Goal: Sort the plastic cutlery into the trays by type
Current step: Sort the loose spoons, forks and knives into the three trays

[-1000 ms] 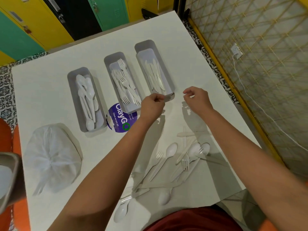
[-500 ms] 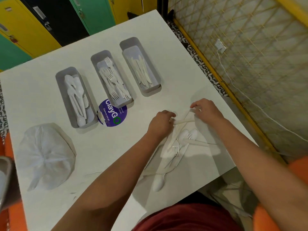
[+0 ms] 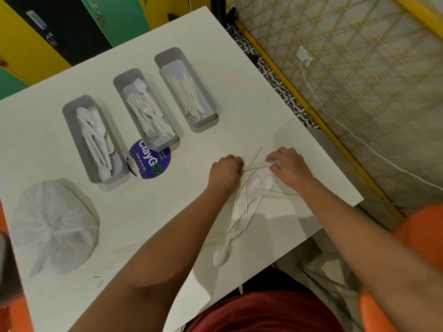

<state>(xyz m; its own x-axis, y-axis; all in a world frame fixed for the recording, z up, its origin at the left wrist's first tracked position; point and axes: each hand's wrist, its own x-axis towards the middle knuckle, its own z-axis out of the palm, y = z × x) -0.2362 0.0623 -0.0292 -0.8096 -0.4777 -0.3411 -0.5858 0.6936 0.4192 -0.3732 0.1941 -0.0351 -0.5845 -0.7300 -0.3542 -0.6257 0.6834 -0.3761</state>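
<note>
Both hands on one cream plastic knife (image 3: 256, 167) lying crosswise at the far end of the loose cutlery pile (image 3: 242, 207). Left hand (image 3: 225, 173) curled, grip closed over the knife's left end; right hand (image 3: 288, 165) pinches the right end, fingers bent. Knife low over the desk (image 3: 215, 144); cannot tell if lifted or touching.

Versus one second ago: hands were up by the near end of the knife tray (image 3: 187, 88), fists curled; now they are back at the pile, nearer the body. Half a second ago they were already on this knife, so little change apart from the camera view. Trays and their contents look the same.

Counts: three grey trays in a row at the far side. Left is the spoon tray (image 3: 94, 140), several spoons, too overlapped to count. Middle is the fork tray (image 3: 146, 109), several forks, tangled. Right is the knife tray, about five or six knives laid lengthwise. Pile under the hands: two spoon bowls side by side, another knife (image 3: 271, 193) lying across them, at least one fork (image 3: 242, 206), and one spoon (image 3: 221, 256) at the near end. Rest overlapped, unclear.

One purple round sticker (image 3: 150, 162) between the spoon and fork trays' near ends. One knotted white plastic bag (image 3: 54, 232) at desk left.
</note>
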